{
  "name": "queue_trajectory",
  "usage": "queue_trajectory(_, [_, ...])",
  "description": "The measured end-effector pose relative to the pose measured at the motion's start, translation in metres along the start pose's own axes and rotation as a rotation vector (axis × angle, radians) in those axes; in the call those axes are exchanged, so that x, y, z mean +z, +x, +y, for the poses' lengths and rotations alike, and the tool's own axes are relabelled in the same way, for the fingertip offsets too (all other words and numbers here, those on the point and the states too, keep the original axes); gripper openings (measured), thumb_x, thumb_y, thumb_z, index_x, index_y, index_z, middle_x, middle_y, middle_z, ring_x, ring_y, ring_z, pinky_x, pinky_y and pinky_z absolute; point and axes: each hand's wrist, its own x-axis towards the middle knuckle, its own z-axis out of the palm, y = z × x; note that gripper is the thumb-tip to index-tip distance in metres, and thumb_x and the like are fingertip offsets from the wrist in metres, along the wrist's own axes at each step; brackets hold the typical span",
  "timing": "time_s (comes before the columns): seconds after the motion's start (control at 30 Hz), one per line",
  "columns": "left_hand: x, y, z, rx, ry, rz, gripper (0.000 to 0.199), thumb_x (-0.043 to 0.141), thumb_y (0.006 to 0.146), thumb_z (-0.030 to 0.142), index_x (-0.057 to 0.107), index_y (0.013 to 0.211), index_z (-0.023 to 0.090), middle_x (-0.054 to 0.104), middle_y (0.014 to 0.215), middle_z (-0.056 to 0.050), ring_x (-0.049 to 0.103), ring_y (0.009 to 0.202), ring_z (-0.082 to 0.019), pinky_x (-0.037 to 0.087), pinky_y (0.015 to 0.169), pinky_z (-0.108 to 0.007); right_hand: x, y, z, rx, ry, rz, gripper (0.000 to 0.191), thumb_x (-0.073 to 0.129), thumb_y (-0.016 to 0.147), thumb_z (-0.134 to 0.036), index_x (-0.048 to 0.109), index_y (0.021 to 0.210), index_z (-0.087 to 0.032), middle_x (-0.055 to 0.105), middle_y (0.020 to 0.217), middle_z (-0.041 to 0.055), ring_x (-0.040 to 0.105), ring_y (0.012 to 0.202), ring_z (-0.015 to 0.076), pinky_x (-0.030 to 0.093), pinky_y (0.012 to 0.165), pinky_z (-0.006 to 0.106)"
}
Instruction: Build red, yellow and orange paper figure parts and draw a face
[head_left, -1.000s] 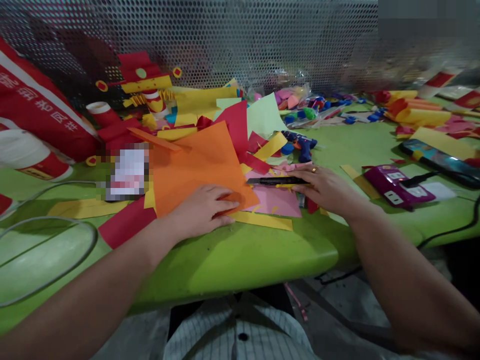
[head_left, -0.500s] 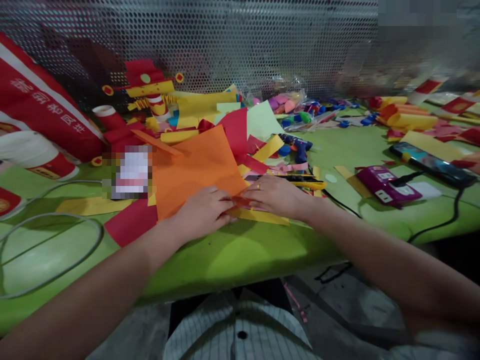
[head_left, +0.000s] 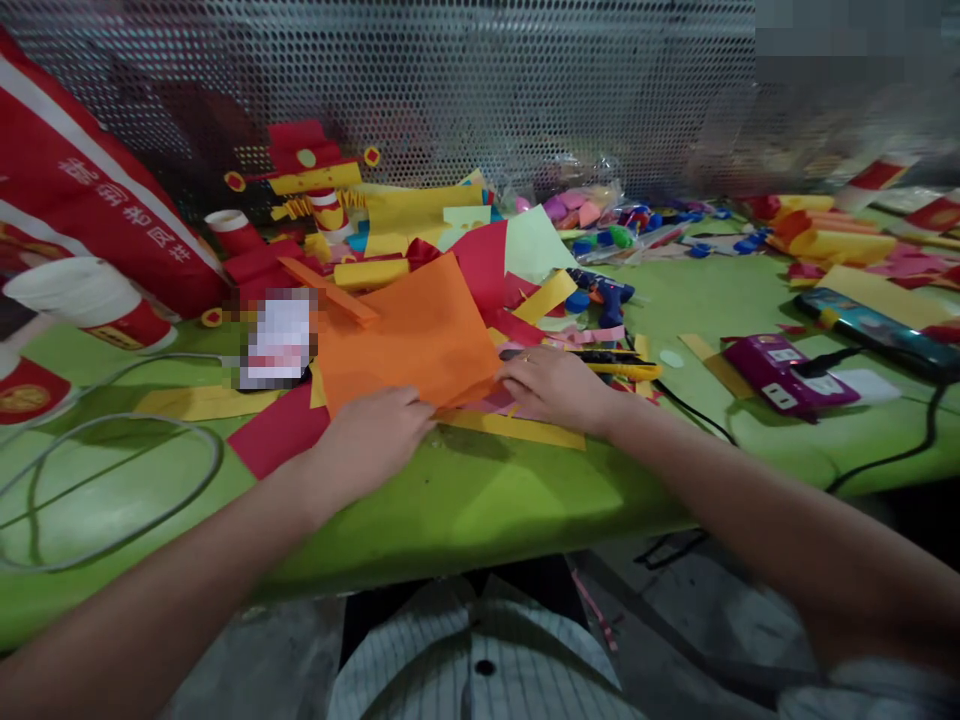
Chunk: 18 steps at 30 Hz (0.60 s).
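A sheet of orange paper (head_left: 405, 335) lies slightly raised over the paper scraps near the table's front edge. My left hand (head_left: 379, 435) is closed on its near edge, thumb side towards the middle. At the sheet's right corner, the bent fingers of my right hand (head_left: 559, 388) pinch the paper, and a ring shows on one finger. Beneath the sheet lie a yellow strip (head_left: 517, 430) and a red sheet (head_left: 281, 435). Just beyond my right hand is a black-and-yellow tool (head_left: 626, 365), partly covered.
Red-and-white paper cups (head_left: 124, 320) and a red bag (head_left: 97, 180) stand on the left. A dark blue glue gun (head_left: 606, 290) lies behind my right hand. To the right are a purple power socket (head_left: 787, 375) with a cable and a phone (head_left: 877, 325). A perforated metal screen (head_left: 450, 90) rises behind.
My left hand has slid left along the near edge of the orange paper, away from my right hand. My right hand stays at the corner. The view has shifted slightly.
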Motion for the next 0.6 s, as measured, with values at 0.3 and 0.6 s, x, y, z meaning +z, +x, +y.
queue_trajectory(0.3, [-0.011,0.014,-0.022,-0.147,-0.220,-0.152,0.040,0.031,0.089,0.040,0.062,0.082,0.017,0.068,0.079,-0.006,0.060,0.071,-0.020,0.037,0.060,-0.028,-0.001,0.013,-0.001,0.288,0.356,-0.085,0.016,0.047,0.086,-0.021,0.061,0.080,-0.016,0.067,0.083,0.0044,0.058,0.075,0.0155,0.036,0.062,0.025])
queue_trajectory(0.6, [-0.002,0.011,-0.024,-0.176,-0.154,-0.033,0.034,0.033,0.089,0.037,0.060,0.080,0.018,0.067,0.072,-0.005,0.060,0.061,-0.018,0.036,0.048,-0.026,0.000,0.021,-0.010,0.342,0.090,-0.158,0.019,0.043,0.089,-0.027,0.059,0.085,-0.017,0.067,0.085,0.0075,0.060,0.069,0.0182,0.032,0.051,0.027])
